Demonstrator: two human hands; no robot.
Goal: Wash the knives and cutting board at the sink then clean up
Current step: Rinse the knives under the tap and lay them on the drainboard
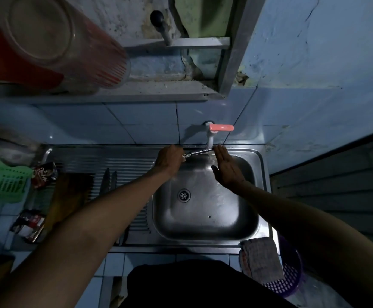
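My left hand [170,160] grips the handle of a knife [197,152] and holds its blade under the white tap [210,141] with the orange lever. With its fingers straight, my right hand [227,167] touches the blade near the spout. Both hands are over the back of the steel sink [236,214]. Two more knives [108,181] lie side by side on the ribbed drainboard to the left. A wooden cutting board [70,196] lies further left on the drainboard, partly hidden by my left forearm.
A checked cloth [258,258] hangs at the sink's front right corner above a purple basket [292,276]. A green basket [3,185] and snack packets [45,174] sit at the left. A clear jug [59,41] stands on the shelf above.
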